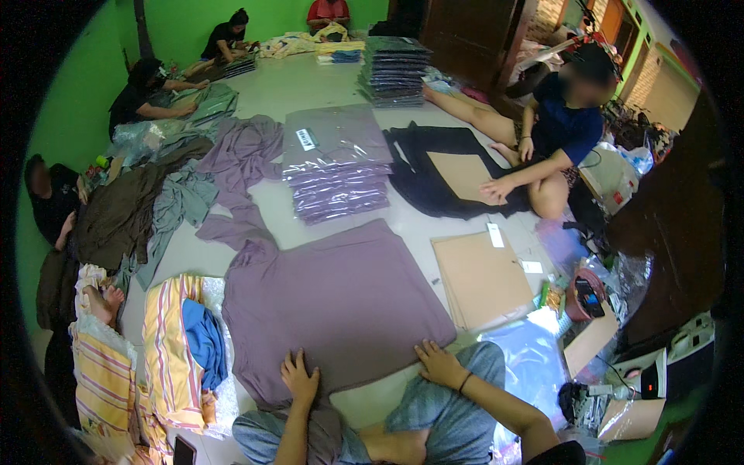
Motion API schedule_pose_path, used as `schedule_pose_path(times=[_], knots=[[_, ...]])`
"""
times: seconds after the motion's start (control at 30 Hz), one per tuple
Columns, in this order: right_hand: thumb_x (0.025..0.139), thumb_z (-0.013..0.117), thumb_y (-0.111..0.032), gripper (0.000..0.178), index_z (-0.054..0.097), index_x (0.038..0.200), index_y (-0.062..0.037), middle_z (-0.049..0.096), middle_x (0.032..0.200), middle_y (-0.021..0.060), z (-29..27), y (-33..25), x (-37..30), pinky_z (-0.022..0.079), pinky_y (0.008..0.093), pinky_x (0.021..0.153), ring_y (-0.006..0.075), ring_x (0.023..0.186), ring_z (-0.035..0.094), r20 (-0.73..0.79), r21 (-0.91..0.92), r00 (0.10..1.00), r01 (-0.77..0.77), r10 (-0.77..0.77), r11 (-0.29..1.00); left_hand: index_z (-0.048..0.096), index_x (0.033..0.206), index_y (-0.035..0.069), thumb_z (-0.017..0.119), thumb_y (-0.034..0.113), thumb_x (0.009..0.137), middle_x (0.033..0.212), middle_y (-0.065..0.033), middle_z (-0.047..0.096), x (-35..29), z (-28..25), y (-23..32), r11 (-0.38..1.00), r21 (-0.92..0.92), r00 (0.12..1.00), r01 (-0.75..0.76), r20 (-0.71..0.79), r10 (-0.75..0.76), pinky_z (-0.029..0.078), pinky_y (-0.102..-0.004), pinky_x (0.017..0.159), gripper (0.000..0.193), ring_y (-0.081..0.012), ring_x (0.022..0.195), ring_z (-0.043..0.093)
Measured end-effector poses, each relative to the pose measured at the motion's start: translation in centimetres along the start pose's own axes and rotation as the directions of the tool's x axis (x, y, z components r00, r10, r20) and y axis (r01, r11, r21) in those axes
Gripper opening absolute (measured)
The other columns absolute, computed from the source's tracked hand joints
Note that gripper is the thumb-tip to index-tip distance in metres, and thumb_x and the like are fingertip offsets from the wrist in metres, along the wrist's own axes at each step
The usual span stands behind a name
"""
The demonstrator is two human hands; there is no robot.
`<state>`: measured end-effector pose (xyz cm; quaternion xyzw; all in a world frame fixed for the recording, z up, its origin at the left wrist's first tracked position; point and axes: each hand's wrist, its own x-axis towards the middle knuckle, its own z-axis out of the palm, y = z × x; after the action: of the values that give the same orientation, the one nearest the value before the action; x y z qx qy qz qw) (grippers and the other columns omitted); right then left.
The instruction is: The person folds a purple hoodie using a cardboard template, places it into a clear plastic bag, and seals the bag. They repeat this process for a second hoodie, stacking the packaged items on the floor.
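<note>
A mauve-brown garment (341, 287) lies spread out in front of my crossed legs, its main panel smooth and a long sleeve-like part trailing to the far left. My left hand (300, 378) rests on its near edge with the fingers spread. Near the right-hand corner, my right hand (442, 364) lies flat on the cloth, fingers stretched out. Neither hand grips anything. Just beyond the garment stands a stack of folded mauve garments in clear plastic (337, 167), with a white tag on top.
Brown cardboard sheets (480, 283) with white tags lie to the right, near clear plastic bags (535, 356). Striped yellow cloth (174, 349) lies at left. A co-worker (570, 132) handles black cloth (418, 163) and cardboard. A taller wrapped stack (393, 70) stands behind; several people sit along the wall.
</note>
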<state>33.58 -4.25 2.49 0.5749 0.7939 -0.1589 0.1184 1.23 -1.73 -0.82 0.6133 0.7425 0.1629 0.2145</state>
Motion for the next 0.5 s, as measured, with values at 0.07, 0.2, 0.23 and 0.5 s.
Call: schedule_pose_path(times=[0.07, 0.2, 0.23, 0.5], knots=[[0.078, 0.047, -0.031, 0.05, 0.038, 0.121, -0.0064, 0.032, 0.127, 0.0183, -0.6, 1.6, 0.0, 0.038, 0.0496, 0.082, 0.0319, 0.106, 0.044, 0.059, -0.185, 0.998, 0.01, 0.001, 0.983, 0.036, 0.123, 0.013, 0.062, 0.021, 0.067, 0.128, -0.0156, 0.026, -0.2, 0.1, -0.2, 0.997, 0.046, 0.998, -0.057, -0.008, 0.057, 0.023, -0.0465, 0.093, 0.062, -0.0369, 0.114, 0.025], [0.078, 0.045, -0.025, 0.028, 0.058, 0.091, -0.004, 0.045, 0.116, 0.0194, -2.5, 6.2, 0.9, 0.042, 0.0444, 0.077, 0.0248, 0.091, 0.055, 0.241, -0.089, 0.913, -0.317, 0.33, 0.944, 0.033, 0.124, 0.012, 0.06, 0.025, 0.068, 0.13, -0.0168, 0.025, -1.1, 0.1, -0.7, 0.983, 0.107, 0.988, -0.151, 0.043, 0.147, 0.024, -0.046, 0.092, 0.063, -0.0358, 0.117, 0.025], [0.077, 0.047, -0.023, 0.024, 0.06, 0.082, -0.0026, 0.046, 0.113, 0.0199, -2.7, 7.6, 0.9, 0.042, 0.0434, 0.077, 0.024, 0.092, 0.055, 0.113, 0.049, 0.903, -0.422, 0.414, 0.905, 0.033, 0.125, 0.012, 0.06, 0.025, 0.069, 0.13, -0.0166, 0.025, -1.4, 0.1, -0.8, 0.979, 0.127, 0.985, -0.159, 0.089, 0.149, 0.024, -0.0459, 0.092, 0.063, -0.0357, 0.117, 0.025], [0.063, 0.067, -0.03, 0.072, 0.033, 0.117, 0.0013, 0.046, 0.107, 0.018, 0.9, 11.8, 2.0, 0.036, 0.0383, 0.087, 0.0288, 0.097, 0.048, -0.288, 0.127, 0.774, -0.553, 0.564, 0.824, 0.031, 0.126, 0.012, 0.059, 0.026, 0.069, 0.132, -0.0152, 0.024, -2.3, 0.5, -1.0, 0.965, 0.159, 0.975, -0.21, 0.108, 0.194, 0.025, -0.0454, 0.094, 0.065, -0.035, 0.118, 0.025]])
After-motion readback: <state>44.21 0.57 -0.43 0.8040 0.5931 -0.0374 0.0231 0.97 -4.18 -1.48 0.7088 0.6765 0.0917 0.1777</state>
